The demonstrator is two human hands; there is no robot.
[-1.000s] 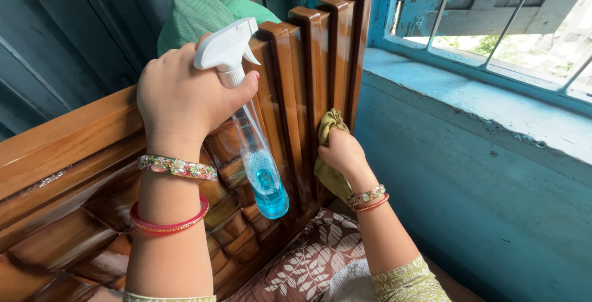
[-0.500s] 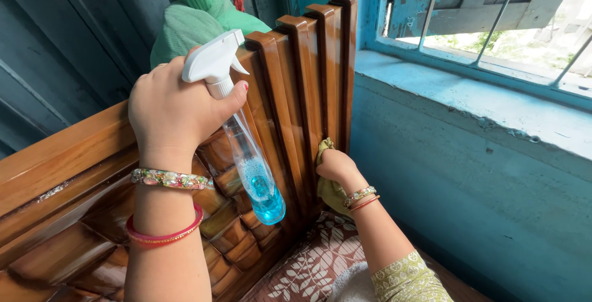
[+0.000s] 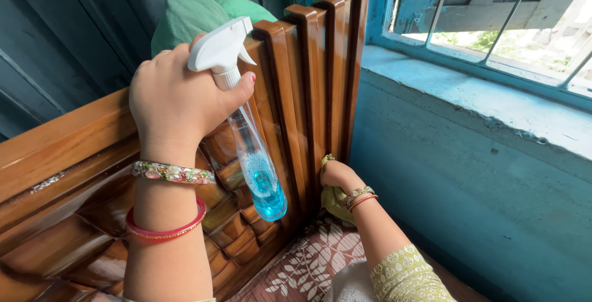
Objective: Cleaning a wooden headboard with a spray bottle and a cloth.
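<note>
Right hand (image 3: 336, 174), fingers clenched on the olive cloth (image 3: 333, 198), now lower against the wooden slats (image 3: 320, 74) near the cushion (image 3: 308, 262), left hand (image 3: 176, 102) still gripping the raised spray bottle (image 3: 256, 154).

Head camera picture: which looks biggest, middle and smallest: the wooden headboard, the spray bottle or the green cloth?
1. Wooden headboard, by far the largest.
2. Spray bottle in the left hand; nearness may enlarge it.
3. Green cloth, mostly hidden by the right hand.

Glossy brown wooden bed headboard (image 3: 302, 92), leaf-patterned maroon bedding (image 3: 308, 265) below, green cloth (image 3: 191, 12) draped on top
</note>
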